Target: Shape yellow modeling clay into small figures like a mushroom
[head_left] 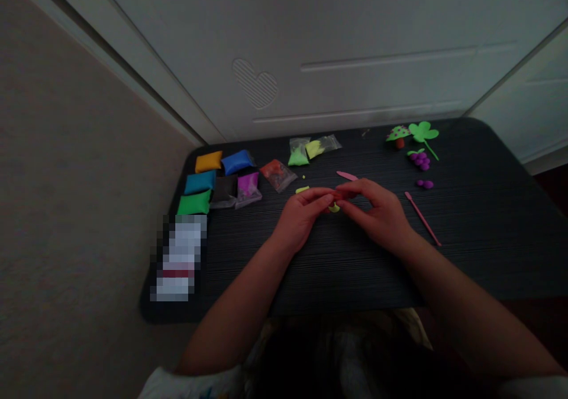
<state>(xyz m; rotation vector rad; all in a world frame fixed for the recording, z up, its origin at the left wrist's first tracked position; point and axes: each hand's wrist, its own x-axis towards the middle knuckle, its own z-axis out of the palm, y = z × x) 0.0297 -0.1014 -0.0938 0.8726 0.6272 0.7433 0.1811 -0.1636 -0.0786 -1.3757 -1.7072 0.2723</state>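
My left hand and my right hand meet over the middle of the dark table. Between their fingertips is a small piece of yellow modelling clay, mostly covered by the fingers. Both hands are closed in a pinch on it. Just beyond my left hand lies a yellow clay strip, with a tiny yellow crumb behind it. A pink clay knife rests behind my right hand, its near end hidden by the fingers. To the right lies a thin pink modelling stick.
Several packets of coloured clay, such as a blue packet, crowd the table's left side. Opened red, green and yellow bags lie at the back. A clay mushroom, clover and purple grapes sit back right.
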